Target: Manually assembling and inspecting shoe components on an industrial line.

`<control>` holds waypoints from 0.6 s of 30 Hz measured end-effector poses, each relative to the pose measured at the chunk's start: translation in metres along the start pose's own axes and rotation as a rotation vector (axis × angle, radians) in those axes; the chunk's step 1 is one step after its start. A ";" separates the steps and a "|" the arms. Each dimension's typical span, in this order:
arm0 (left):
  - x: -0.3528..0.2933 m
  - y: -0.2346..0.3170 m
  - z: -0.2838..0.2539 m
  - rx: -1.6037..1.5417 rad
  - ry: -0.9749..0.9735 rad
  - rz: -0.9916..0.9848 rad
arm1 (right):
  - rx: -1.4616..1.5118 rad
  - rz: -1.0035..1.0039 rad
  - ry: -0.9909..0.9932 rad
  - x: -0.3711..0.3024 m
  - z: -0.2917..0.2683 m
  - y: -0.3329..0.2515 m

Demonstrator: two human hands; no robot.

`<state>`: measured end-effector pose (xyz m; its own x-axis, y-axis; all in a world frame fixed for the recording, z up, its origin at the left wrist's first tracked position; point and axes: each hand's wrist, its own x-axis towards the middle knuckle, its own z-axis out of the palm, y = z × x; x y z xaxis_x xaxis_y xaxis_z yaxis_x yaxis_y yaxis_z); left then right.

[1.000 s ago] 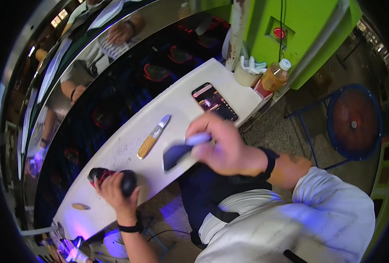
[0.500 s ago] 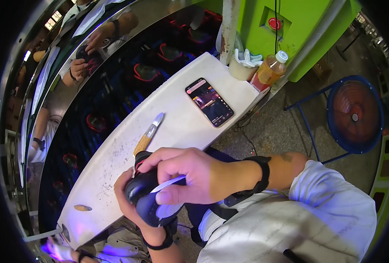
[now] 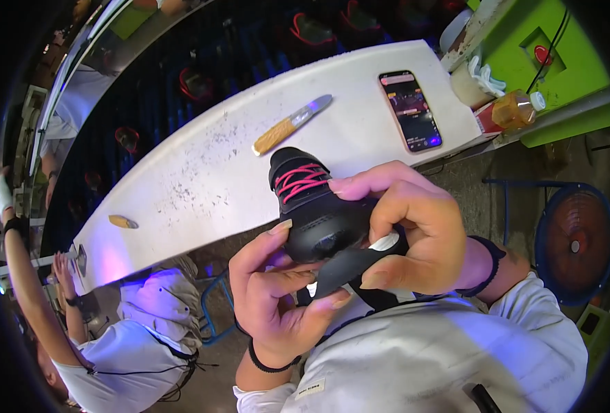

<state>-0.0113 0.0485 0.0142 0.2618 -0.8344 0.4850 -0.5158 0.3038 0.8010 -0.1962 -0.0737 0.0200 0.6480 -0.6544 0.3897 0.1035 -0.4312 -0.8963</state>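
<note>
Between my hands, in front of the white table, is a black shoe [image 3: 329, 224] with pinkish-red laces; its rounded toe points toward me. A black sole [image 3: 349, 267] curves along the toe, with white patches at both ends; whether it is joined to the shoe all round cannot be told. My left hand [image 3: 267, 296] is closed on the near left side, its thumb on the sole and a fingertip on the toe. My right hand [image 3: 425, 237] grips the right side, a finger by the laces and its thumb under the sole. Beyond the shoe lies a knife [image 3: 277, 136] with a yellowish-brown handle.
On the white table [image 3: 201, 172] lie a phone [image 3: 410, 110] and a small brown piece [image 3: 122, 221]. A cup [image 3: 473, 82] with gloves and a bottle [image 3: 515, 110] stand at the far right. A fan [image 3: 574, 246] is right; another person [image 3: 126, 365] works at left.
The shoe has turned so its laces face the table and its toe faces me. My right hand has gone from a white strip to the shoe's right side. The view has shifted.
</note>
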 end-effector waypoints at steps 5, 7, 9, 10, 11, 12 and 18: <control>-0.012 -0.001 -0.005 0.068 -0.034 0.031 | 0.019 -0.025 -0.018 -0.009 0.003 -0.001; -0.015 -0.002 -0.003 0.022 0.003 0.028 | 0.004 -0.015 -0.091 -0.012 0.002 -0.001; -0.014 0.000 -0.007 0.079 -0.038 0.056 | 0.021 -0.013 -0.107 -0.012 0.001 -0.003; -0.014 0.001 -0.009 0.136 -0.075 0.090 | 0.035 -0.017 -0.124 -0.012 0.000 -0.003; -0.014 0.002 -0.010 0.137 -0.076 0.087 | 0.037 -0.015 -0.124 -0.012 0.001 -0.002; -0.016 0.003 -0.011 0.140 -0.085 0.080 | 0.060 -0.034 -0.098 -0.013 0.003 -0.001; -0.016 0.001 -0.004 0.138 -0.090 0.089 | 0.133 -0.018 -0.111 -0.016 -0.002 0.005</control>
<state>-0.0130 0.0638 0.0083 0.1389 -0.8469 0.5133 -0.6420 0.3176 0.6978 -0.2078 -0.0669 0.0100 0.7237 -0.5713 0.3871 0.2102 -0.3519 -0.9122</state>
